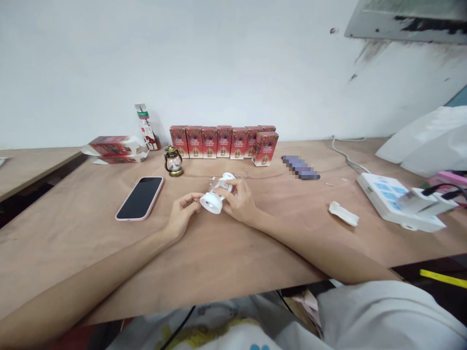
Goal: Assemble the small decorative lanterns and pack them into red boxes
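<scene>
A small white lantern (211, 202) with a clear middle lies tilted in my right hand (241, 201), its round base turned toward me and to the left. The fingers of that hand are wrapped around its body. My left hand (183, 212) is beside the base, thumb and fingers curled together at its left edge. Whether these fingertips touch the base or pinch something small, I cannot tell. Just behind the lantern, a few tiny white bits and thin pins (246, 171) lie on the wooden table (233, 262).
A black-and-gold lantern (173, 161) stands left of several red boxes (209, 142). A phone (140, 198) lies at left, near opened red cartons (115, 146) and a bottle (149, 133). To the right are a blurred flat object (301, 167), a white curved piece (343, 214) and a power strip (392, 199).
</scene>
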`<control>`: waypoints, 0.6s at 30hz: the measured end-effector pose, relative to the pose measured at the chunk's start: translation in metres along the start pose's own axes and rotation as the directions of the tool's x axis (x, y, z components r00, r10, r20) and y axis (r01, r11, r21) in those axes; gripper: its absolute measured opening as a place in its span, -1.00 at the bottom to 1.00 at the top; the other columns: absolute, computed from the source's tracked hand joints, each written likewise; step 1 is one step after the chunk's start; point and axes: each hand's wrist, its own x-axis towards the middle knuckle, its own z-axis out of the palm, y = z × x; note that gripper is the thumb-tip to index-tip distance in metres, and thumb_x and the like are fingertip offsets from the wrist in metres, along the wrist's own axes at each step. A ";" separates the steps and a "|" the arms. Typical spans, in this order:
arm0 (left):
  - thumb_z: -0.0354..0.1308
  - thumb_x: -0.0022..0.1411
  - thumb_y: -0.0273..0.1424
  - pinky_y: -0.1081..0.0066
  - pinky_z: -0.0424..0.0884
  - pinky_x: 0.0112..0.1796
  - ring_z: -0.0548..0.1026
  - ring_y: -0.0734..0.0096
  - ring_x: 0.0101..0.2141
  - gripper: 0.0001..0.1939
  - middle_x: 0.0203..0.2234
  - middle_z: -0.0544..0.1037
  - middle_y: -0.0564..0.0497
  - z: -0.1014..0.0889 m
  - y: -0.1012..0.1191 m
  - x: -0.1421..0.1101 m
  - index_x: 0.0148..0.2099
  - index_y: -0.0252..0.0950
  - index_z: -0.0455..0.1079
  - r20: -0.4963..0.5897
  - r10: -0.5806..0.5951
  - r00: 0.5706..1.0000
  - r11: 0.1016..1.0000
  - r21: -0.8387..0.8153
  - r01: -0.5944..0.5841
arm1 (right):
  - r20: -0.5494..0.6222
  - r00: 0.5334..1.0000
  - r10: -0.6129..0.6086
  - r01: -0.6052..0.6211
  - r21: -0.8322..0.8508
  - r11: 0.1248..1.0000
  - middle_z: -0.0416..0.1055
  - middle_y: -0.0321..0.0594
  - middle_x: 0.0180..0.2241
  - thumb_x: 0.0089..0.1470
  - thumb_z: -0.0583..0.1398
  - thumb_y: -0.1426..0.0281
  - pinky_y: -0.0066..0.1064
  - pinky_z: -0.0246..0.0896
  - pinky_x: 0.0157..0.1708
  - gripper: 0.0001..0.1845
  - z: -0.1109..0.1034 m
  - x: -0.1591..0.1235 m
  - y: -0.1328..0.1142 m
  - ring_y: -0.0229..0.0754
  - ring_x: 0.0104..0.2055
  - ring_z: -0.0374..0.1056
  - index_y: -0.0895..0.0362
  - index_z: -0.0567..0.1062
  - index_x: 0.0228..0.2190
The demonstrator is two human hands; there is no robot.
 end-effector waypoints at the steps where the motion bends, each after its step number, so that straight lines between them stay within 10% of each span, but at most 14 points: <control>1: 0.19 -0.21 -0.42 0.47 0.15 -0.42 0.22 0.52 -0.51 -0.78 -0.56 0.43 0.08 0.000 0.001 0.000 -0.40 -0.33 0.51 0.009 -0.006 1.000 1.000 -0.017 0.006 | 0.002 1.000 0.017 -0.017 0.004 1.000 0.28 -0.09 -0.21 0.09 0.21 0.36 -0.38 0.24 -0.33 -0.80 0.000 0.001 -0.001 -0.20 -0.31 0.19 0.01 0.53 -0.19; 18: 0.23 -0.19 -0.44 0.48 0.11 -0.45 0.21 0.54 -0.54 -0.75 -0.61 0.38 0.12 0.000 -0.001 -0.003 -0.34 -0.34 0.52 0.050 0.014 0.999 0.998 -0.063 -0.011 | 0.061 0.997 0.054 -0.054 0.001 0.999 0.25 -0.07 -0.16 0.09 0.19 0.37 -0.35 0.20 -0.33 -0.77 0.002 -0.004 -0.002 -0.17 -0.30 0.16 0.03 0.49 -0.16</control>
